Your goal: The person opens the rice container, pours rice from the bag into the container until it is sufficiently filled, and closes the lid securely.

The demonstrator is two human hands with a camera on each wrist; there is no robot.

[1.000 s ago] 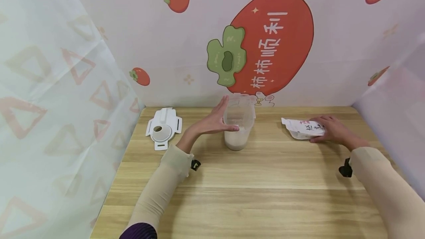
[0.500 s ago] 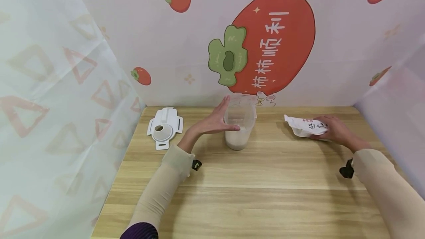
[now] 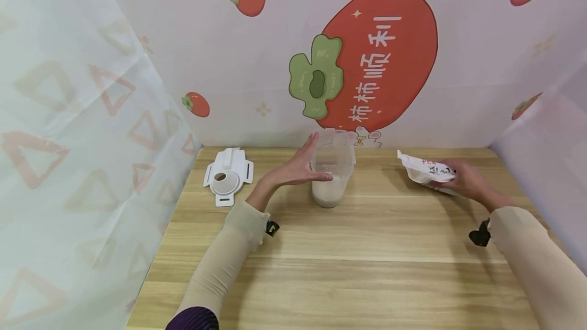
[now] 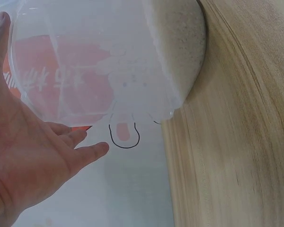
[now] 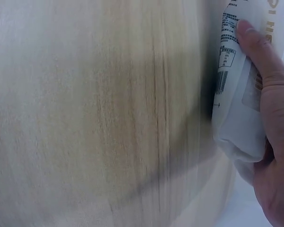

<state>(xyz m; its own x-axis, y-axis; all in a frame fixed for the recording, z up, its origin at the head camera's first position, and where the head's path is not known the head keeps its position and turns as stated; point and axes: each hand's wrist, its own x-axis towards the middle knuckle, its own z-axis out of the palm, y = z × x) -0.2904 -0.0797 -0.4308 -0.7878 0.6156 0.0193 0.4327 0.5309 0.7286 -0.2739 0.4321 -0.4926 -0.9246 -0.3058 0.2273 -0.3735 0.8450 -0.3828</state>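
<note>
A clear plastic storage container (image 3: 338, 157) stands upright near the back wall, its bottom filled with pale, fine grains (image 4: 182, 52). My left hand (image 3: 298, 169) lies against its left side, thumb across the front and straight fingers spread along the far side. In the left wrist view, the other fingertips (image 4: 102, 149) point past the container's edge. At the right, my right hand (image 3: 465, 180) grips the end of a white packet (image 3: 426, 169) with dark and red lettering. The thumb (image 5: 260, 49) presses on the packet's printed side, near a barcode, and its left end tips upward.
A white lid (image 3: 228, 177) with slotted side clips and a round raised opening lies at the table's back left. The wood table (image 3: 357, 258) meets a wall printed with persimmons (image 3: 380, 60) behind, and pale walls rise on both sides.
My right hand has tilted the packet, its left end rising and shifting slightly right. The left hand and the container keep their places.
</note>
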